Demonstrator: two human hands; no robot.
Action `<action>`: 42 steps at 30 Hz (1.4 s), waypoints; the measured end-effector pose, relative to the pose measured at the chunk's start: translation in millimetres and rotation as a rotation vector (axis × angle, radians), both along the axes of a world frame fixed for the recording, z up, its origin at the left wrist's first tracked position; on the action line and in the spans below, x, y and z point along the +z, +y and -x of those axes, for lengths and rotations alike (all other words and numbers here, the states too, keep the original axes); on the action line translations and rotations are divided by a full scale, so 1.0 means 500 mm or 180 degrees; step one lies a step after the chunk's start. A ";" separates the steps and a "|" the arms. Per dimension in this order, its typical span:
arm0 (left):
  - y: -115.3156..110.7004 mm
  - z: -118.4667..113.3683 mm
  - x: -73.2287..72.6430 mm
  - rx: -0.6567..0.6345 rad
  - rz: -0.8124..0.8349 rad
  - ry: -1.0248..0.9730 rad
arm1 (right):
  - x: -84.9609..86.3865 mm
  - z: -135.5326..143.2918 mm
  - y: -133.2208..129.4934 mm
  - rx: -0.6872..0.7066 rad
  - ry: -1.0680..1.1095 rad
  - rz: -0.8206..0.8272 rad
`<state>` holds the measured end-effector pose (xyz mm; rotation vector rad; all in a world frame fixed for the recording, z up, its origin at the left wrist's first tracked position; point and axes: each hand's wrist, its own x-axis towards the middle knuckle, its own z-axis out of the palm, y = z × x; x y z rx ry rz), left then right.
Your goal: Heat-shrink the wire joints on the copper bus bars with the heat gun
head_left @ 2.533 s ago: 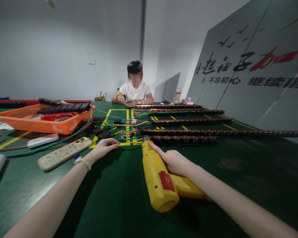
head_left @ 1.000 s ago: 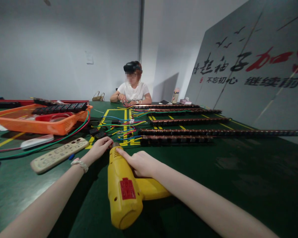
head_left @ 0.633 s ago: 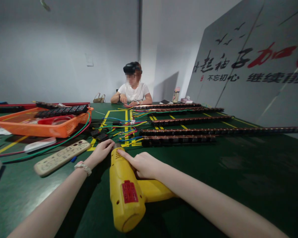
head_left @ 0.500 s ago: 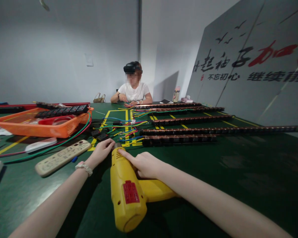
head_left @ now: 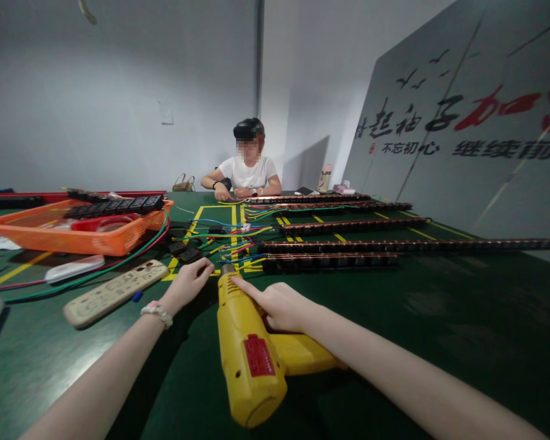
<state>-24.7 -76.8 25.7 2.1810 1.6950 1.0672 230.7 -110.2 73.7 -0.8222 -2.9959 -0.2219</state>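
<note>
My right hand (head_left: 282, 304) is wrapped round a yellow heat gun (head_left: 242, 345) with a red label. Its metal nozzle points away from me, toward the ends of the coloured wires (head_left: 251, 261). My left hand (head_left: 192, 282) is closed just left of the nozzle, fingertips pressed together beside the wires. Whatever those fingers hold is too small or hidden to make out. The wires run into a black strip with copper-coloured lines (head_left: 330, 261), lying beyond the gun to the right.
Several more black strips (head_left: 407, 244) lie behind. On the left are an orange basket (head_left: 59, 241) holding black parts, a beige power strip (head_left: 117, 293) and loose cables. Across the green table (head_left: 417, 342), a person in a headset (head_left: 247, 171) sits at the far edge.
The heat gun and my right hand have shifted slightly to the right, and the nozzle now stands a little apart from my left hand. My left hand has barely moved.
</note>
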 end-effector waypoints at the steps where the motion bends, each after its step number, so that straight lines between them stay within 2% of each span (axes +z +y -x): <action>1: 0.000 0.000 0.000 0.0008 0.0035 0.0025 | 0.000 -0.012 0.002 -0.0068 -0.0016 -0.0001; 10: 0.005 0.004 -0.001 -0.0015 0.0371 0.0074 | 0.007 -0.129 0.010 -0.0843 -0.0062 -0.0010; 17: 0.007 0.002 0.000 -0.0035 0.0394 0.0024 | 0.002 -0.155 0.012 -0.0838 -0.0105 -0.0318; 24: 0.010 0.000 0.000 0.0002 0.0458 -0.0033 | 0.009 -0.123 0.010 -0.0680 -0.0216 -0.0325; 35: 0.011 -0.007 0.004 -0.0039 0.0449 -0.0387 | 0.008 -0.003 -0.003 0.0028 -0.0099 -0.0190; 38: 0.013 -0.007 0.005 -0.0056 0.0423 -0.0426 | 0.008 0.026 -0.006 0.0155 -0.0077 -0.0173; 42: 0.019 0.002 0.000 -0.0032 0.0425 -0.0833 | 0.006 0.056 -0.005 0.0189 -0.0034 -0.0136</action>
